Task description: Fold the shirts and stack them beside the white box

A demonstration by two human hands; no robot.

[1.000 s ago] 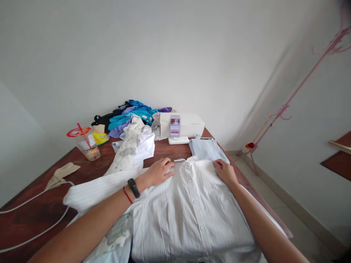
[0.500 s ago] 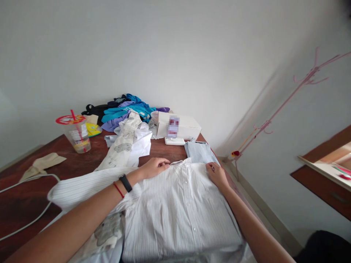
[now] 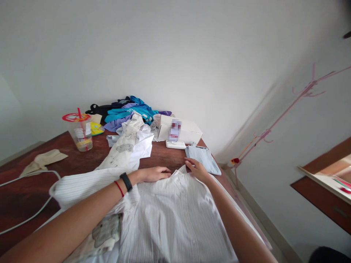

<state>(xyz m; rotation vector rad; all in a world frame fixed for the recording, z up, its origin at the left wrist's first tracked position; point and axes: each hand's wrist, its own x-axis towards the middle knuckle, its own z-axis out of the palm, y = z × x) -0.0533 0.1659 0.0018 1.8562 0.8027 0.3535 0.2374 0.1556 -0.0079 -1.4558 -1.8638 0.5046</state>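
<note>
The left hand (image 3: 154, 174) lies flat and open, palm down, fingers stretched along the collar end of a white pinstriped shirt (image 3: 170, 215), gripping nothing; a black wristband (image 3: 126, 181) and a red string bracelet (image 3: 119, 188) circle its wrist. The right hand (image 3: 196, 169) rests just beside it on the shirt's far edge, fingers reaching past the collar; whether they pinch the cloth cannot be told. The shirt is spread front-up across the near part of a dark wooden table (image 3: 79, 157) under both forearms, 1 sleeve lying out to the left. Just beyond the right hand sits a folded pale blue garment (image 3: 205, 159). Past the left hand lies a crumpled white printed garment (image 3: 128, 146), with a small flat white device (image 3: 174, 145) and a white box (image 3: 181, 130) behind. A heap of blue, purple and black clothes (image 3: 127, 111) is against the wall. To the left stand a plastic cup with a red lid and straw (image 3: 79, 132), a beige cloth (image 3: 42, 162) and a white cable (image 3: 30, 217).
</note>
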